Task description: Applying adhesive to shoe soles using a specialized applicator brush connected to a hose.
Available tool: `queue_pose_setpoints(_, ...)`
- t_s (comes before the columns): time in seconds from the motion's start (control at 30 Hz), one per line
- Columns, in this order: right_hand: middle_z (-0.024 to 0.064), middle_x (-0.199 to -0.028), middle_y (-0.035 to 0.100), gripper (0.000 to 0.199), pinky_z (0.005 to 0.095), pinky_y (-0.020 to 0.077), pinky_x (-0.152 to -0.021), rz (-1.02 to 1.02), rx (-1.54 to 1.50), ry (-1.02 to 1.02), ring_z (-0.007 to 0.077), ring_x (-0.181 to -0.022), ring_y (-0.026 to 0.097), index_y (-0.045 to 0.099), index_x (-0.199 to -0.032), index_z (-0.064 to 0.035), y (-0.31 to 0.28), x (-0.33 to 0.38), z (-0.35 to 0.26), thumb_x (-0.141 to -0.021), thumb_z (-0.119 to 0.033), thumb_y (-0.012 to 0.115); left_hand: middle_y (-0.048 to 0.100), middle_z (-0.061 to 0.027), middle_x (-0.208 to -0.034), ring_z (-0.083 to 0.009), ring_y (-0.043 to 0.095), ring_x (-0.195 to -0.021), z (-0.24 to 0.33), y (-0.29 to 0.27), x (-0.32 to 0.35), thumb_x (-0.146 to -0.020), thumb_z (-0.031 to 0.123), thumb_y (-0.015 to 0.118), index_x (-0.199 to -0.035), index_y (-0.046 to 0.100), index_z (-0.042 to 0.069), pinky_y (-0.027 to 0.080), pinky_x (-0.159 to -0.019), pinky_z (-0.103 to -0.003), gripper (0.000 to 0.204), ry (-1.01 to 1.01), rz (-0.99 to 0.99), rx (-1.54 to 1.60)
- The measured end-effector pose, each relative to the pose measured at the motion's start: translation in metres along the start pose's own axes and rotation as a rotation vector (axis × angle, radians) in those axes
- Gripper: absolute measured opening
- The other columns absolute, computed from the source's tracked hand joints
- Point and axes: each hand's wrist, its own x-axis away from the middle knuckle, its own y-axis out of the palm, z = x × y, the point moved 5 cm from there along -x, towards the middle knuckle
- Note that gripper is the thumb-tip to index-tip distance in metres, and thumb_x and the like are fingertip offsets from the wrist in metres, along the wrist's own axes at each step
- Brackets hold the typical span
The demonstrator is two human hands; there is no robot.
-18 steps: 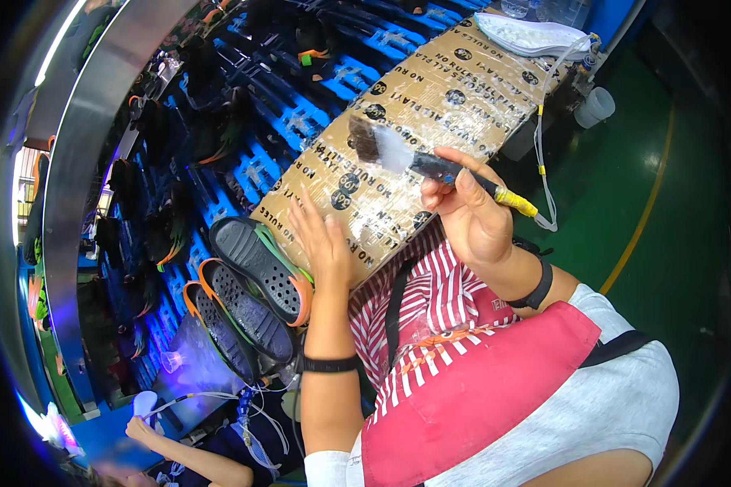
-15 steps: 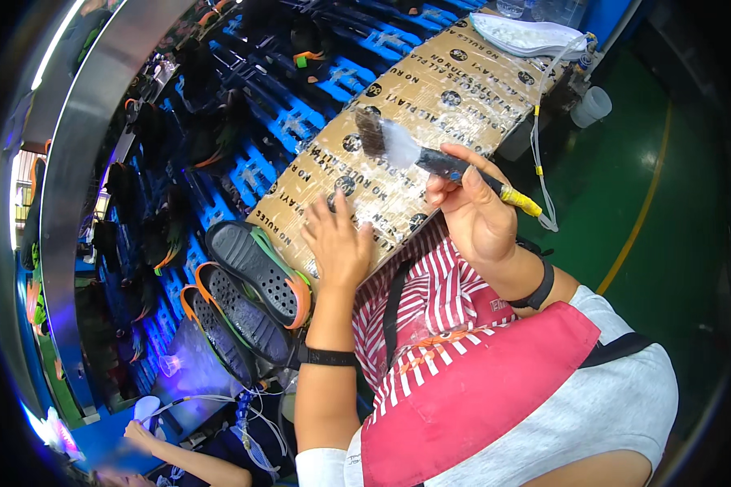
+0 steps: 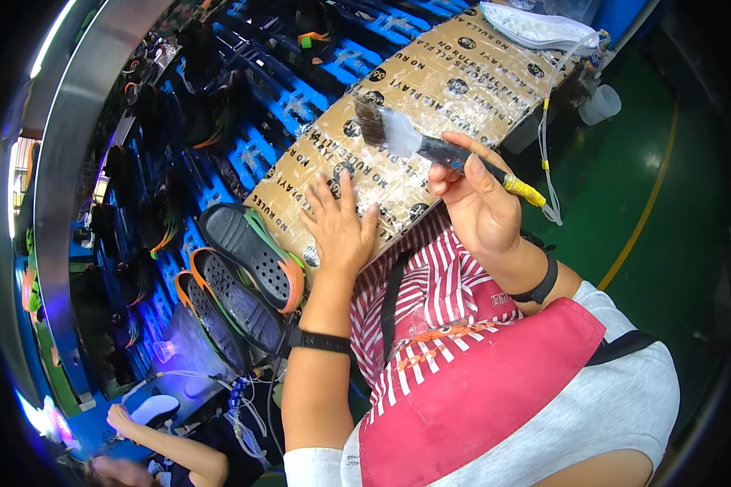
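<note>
My right hand (image 3: 487, 199) grips the dark handle of a flat paint brush (image 3: 400, 132). The brush has brown bristles, a pale ferrule and yellow wrapping at the handle's end, and it is held over a cardboard-covered board (image 3: 475, 101). Fingers spread, my left hand (image 3: 341, 227) lies flat on the board's near left part and holds nothing. Just left of that hand are several dark clogs. The closest clog (image 3: 248, 252) has green and orange trim and a strap; a second dark clog (image 3: 235, 296) lies beside it.
Beyond the board runs a conveyor with blue racks (image 3: 296, 105) and dark footwear. A white shoe-shaped tray (image 3: 536, 31) sits at the board's far end, near thin hoses (image 3: 544, 138). A white cup (image 3: 601, 105) is at the right. A co-worker's arm (image 3: 166, 442) shows at lower left.
The view has shifted slightly. My hands keep nearly the same pose over the board. At lower left, the co-worker's hand and a pale sole-shaped piece have moved.
</note>
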Motion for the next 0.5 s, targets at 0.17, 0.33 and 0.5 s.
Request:
queue_pose_setpoints(0.17,0.0153,-0.088,0.061,0.039,0.0252,0.0452,-0.071,0.012,-0.012,-0.047,0.0154,-0.076,0.057,0.047,-0.116,0.0085,-0.003,0.002,-0.018,-0.088,-0.018,0.051,0.017,-0.0269,-0.139,-0.0479,0.016,-0.126,0.029,-0.007,0.029,-0.079,0.047,0.05,-0.134,0.032,0.013,0.014,-0.097,-0.062,0.067,0.061,-0.035,-0.013)
queue_pose_setpoints(0.33,0.0153,-0.088,0.061,0.038,0.0257,0.0451,-0.07,0.057,-0.007,-0.09,0.0163,-0.076,0.057,0.047,-0.115,0.0082,-0.015,0.003,-0.026,-0.088,-0.018,0.051,0.019,-0.0271,-0.139,-0.0473,0.014,-0.128,0.031,-0.008,0.057,-0.077,0.048,0.053,-0.135,0.032,0.013,0.012,-0.097,-0.063,0.07,0.158,-0.165,-0.035)
queue_pose_setpoints(0.5,0.0144,-0.087,0.061,0.037,0.0255,0.0444,-0.07,0.026,-0.011,-0.04,0.0153,-0.076,0.057,0.048,-0.115,0.0076,-0.014,0.007,-0.023,-0.088,-0.018,0.051,0.018,-0.028,-0.139,-0.0469,0.012,-0.128,-0.016,-0.001,0.0,-0.082,0.046,0.046,-0.136,0.027,0.013,0.01,-0.099,-0.061,0.067,-0.203,0.018,-0.063)
